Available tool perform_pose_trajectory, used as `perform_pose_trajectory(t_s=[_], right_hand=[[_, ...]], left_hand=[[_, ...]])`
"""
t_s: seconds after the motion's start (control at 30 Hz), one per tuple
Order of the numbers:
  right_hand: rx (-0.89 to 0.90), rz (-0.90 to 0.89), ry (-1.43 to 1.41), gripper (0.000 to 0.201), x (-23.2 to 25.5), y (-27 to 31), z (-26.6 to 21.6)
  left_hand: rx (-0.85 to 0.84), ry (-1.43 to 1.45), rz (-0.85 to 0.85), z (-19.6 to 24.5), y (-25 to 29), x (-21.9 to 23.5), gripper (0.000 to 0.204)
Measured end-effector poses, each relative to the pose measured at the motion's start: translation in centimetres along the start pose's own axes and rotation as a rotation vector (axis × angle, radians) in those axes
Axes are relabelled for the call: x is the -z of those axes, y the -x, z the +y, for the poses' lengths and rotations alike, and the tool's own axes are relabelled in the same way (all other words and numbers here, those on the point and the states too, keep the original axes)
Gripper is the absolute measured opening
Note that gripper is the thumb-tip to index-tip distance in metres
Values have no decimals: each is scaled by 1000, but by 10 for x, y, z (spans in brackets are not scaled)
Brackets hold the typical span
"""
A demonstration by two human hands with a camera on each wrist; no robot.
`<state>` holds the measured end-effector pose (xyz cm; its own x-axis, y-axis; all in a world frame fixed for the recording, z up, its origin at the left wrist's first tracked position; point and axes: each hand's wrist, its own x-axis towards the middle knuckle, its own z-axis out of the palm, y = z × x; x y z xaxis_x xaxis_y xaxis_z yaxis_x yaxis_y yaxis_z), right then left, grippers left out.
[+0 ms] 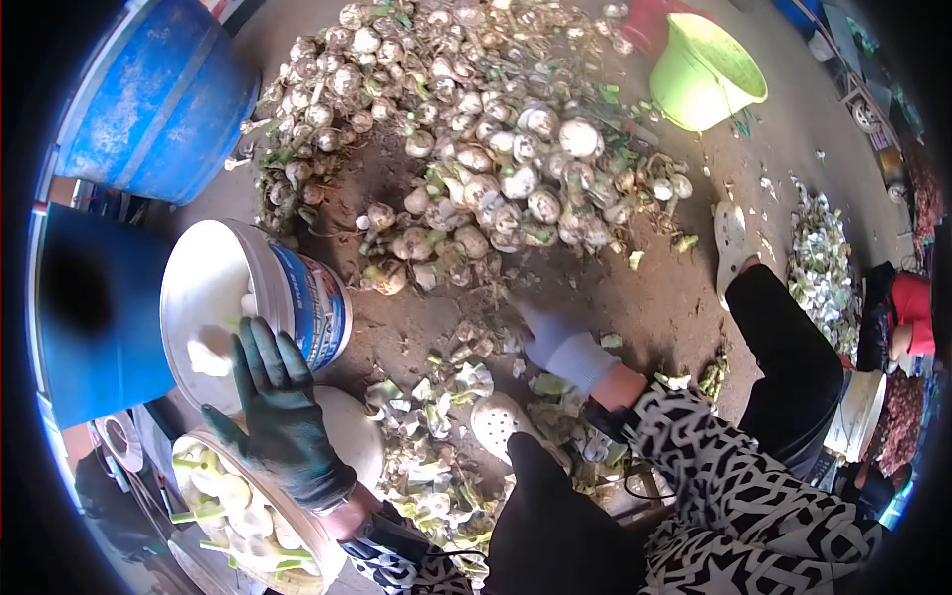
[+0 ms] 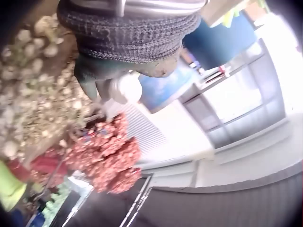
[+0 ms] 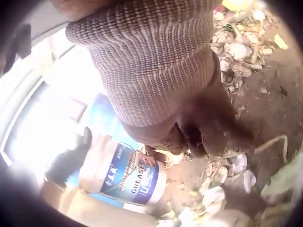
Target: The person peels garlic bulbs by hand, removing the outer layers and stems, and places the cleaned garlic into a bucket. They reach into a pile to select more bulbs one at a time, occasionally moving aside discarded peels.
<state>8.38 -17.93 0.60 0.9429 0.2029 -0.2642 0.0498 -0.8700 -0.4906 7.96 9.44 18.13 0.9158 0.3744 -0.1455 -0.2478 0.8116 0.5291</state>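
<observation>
In the head view the left hand, in a dark green glove, is spread with straight fingers at the mouth of a white bucket. A white piece shows inside the bucket mouth beside the fingertips. The left wrist view has a round white thing close to the gloved left hand; contact cannot be told. Low over the dirt floor, the right hand wears a pale glove and is blurred. Its fingers reach downward, loosely bent, in the right wrist view, with no held thing visible.
A large heap of soil-covered bulbs lies ahead. Peelings surround the feet. A basket of trimmed bulbs stands at lower left, blue tubs at left, a lime bucket at upper right.
</observation>
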Motion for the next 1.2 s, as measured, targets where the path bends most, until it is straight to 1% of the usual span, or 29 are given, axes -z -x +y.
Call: perform_pose_trajectory(t_s=[0.07, 0.13, 0.17, 0.2, 0.23, 0.27, 0.3, 0.37, 0.4, 0.43, 0.47, 0.5, 0.53, 0.57, 0.6, 0.63, 0.7, 0.73, 0.77, 0.83, 0.87, 0.93, 1.0, 1.03, 1.07, 1.1, 1.13, 1.17, 1.2], right_hand=[[-81, 9, 14, 43, 4, -44, -12], [-424, -114, -11, 56, -9, -76, -18], [-423, -124, -10, 56, -24, -84, -13], [-401, -51, 128, 57, -47, -95, -5], [-377, 25, 264, 59, -75, -106, 5], [-216, 575, 409, 58, -130, -114, 37], [-213, 570, 410, 58, -119, -105, 37], [-188, 4, -87, 51, -69, -78, 24], [-54, 78, -103, 44, -61, -63, 27], [-58, 72, -99, 44, -46, -48, 27], [123, 75, -114, 39, -26, -30, 22], [301, 80, -132, 35, -8, -14, 14], [292, 80, -134, 35, 9, 1, 3], [419, 146, -100, 28, 26, 14, -6], [546, 215, -59, 21, 37, 22, -10], [540, 223, -52, 21, 40, 25, -6], [548, 274, -646, 14, 47, 31, 4], [549, 275, -647, 14, 52, 38, 12], [393, 273, -893, 16, 60, 47, 24], [48, 254, -1369, 21, 71, 63, 42], [48, 254, -1371, 21, 70, 68, 47], [-102, -524, 168, 30, 62, 70, 55], [28, -247, 259, 45, 33, 88, 39], [119, -330, -217, 43, 31, 78, 33], [202, -396, -702, 40, 27, 67, 24], [182, -257, -810, 33, 25, 66, 1], [164, -113, -911, 25, 25, 67, -20], [164, -109, -911, 25, 20, 65, -28], [105, -12, -1049, 20, 13, 63, -34]], left_hand=[[89, -58, -38, -5, 1, 24, 62], [223, -151, -96, -40, 7, 59, 56], [273, -241, -57, -62, 10, 89, 55], [351, -380, 70, -80, 20, 90, 50], [362, -513, 87, -94, 27, 98, 46], [357, -615, 157, -104, 32, 97, 43], [357, -796, 102, -109, 34, 99, 47], [339, -982, -129, -113, 29, 126, 51], [342, -978, -128, -116, 28, 128, 51], [341, -1028, -238, -120, 27, 129, 55], [343, -1079, -349, -122, 27, 129, 59], [353, -1080, -349, -124, 27, 126, 59], [495, -947, -429, -126, 27, 121, 64], [631, -807, -508, -128, 29, 116, 69], [648, -790, -597, -128, 34, 107, 68], [649, -786, -609, -128, 39, 97, 68], [357, -972, -705, -124, 51, 85, 62], [283, -1016, -659, -120, 57, 96, 56], [280, -1018, -658, -115, 62, 102, 56], [372, -904, -472, -107, 68, 108, 59], [234, -983, -560, -106, 69, 105, 57], [217, -971, -524, -106, 79, 101, 55], [153, -1034, -514, -112, 85, 94, 55], [160, -1034, -508, -112, 87, 85, 55], [85, -1198, -577, -109, 85, 71, 55], [5, -1359, -655, -108, 83, 58, 56], [-181, -1413, -737, -110, 83, 50, 58], [-183, -1412, -741, -110, 83, 49, 58], [-167, -1450, -717, -109, 83, 49, 60]])
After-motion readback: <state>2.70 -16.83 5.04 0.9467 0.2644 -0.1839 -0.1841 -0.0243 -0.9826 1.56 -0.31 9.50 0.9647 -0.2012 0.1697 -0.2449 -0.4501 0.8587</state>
